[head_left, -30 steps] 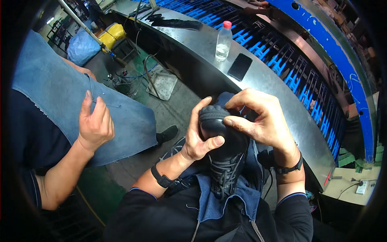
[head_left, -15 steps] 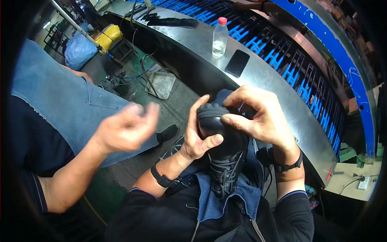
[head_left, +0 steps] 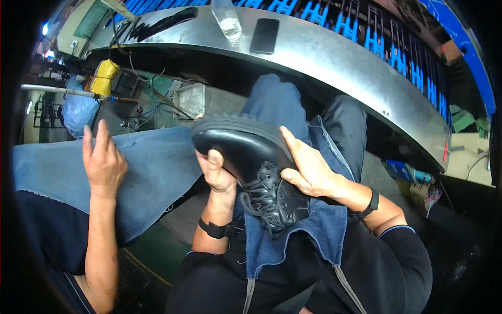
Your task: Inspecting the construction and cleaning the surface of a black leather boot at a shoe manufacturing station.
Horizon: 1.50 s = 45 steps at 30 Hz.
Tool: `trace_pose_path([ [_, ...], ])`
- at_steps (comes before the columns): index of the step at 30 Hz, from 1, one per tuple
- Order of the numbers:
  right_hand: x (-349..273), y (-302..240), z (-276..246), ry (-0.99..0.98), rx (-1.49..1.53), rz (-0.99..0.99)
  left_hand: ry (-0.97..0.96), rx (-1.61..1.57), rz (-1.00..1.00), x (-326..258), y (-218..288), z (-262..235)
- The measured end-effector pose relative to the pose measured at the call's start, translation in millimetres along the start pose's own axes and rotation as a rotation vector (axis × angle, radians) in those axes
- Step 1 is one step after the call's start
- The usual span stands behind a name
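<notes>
A black lace-up boot (head_left: 238, 149) is tilted above my lap, with its toe pointing left and its thick ridged sole turned away from me. My left hand (head_left: 217, 170) is closed round the toe end. The thumb shows on the upper, while most of the fingers are hidden behind the boot. On the other side, my right hand (head_left: 311, 165) clasps the boot, its fingers along the sole edge and its thumb against the upper by the laces (head_left: 264, 196). Under the boot, a blue denim apron (head_left: 324, 222) covers my front.
Beyond my knees curves a metal bench (head_left: 314, 49) bearing a clear bottle (head_left: 227, 23) and a black phone (head_left: 265, 36). Blue-tipped rods (head_left: 350, 29) line its far side. Close on my left, a co-worker in a denim apron (head_left: 151, 162) holds up a hand (head_left: 104, 162).
The boot has turned from toe-away to toe-left. My right hand has shifted from the toe to the sole edge and side. The co-worker's hand has drawn back left. The view has swung.
</notes>
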State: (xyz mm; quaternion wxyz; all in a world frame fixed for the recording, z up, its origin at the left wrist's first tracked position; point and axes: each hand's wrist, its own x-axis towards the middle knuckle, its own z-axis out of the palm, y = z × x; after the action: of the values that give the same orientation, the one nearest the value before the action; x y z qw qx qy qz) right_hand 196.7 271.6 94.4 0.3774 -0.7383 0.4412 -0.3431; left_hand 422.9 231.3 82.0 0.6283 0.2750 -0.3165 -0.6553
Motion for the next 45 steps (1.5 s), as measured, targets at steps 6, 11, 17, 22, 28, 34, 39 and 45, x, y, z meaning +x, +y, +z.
trace_pose_path([
  [6, -41, 30, -11, 0.052, 0.088, 0.059, 0.171, -0.151, -0.002, 16, 12, -10],
  [11, -48, 25, -8, 0.319, 0.098, -0.219, -0.038, -0.355, -0.104, 12, 5, -23],
  [17, -27, 15, -71, 0.453, 0.270, 0.093, -0.281, 1.195, -0.679, -22, 34, -30],
  [22, -56, 79, -41, 0.409, 0.673, 0.349, -0.696, 1.716, 0.115, 32, 42, 12],
  [28, -54, 83, -67, 0.154, 0.668, 0.426, -1.223, 1.346, 0.084, 87, -2, 48],
  [34, -36, 103, -86, -0.286, 1.009, 0.598, -1.334, 1.303, 0.314, 90, -27, 27],
  [39, 12, 105, -75, -0.759, 0.503, 0.643, -1.485, 1.326, 0.389, 85, -33, 36],
  [45, 43, 108, -66, -0.952, 0.495, 0.608, -1.424, 1.281, 0.395, 80, -32, 29],
])
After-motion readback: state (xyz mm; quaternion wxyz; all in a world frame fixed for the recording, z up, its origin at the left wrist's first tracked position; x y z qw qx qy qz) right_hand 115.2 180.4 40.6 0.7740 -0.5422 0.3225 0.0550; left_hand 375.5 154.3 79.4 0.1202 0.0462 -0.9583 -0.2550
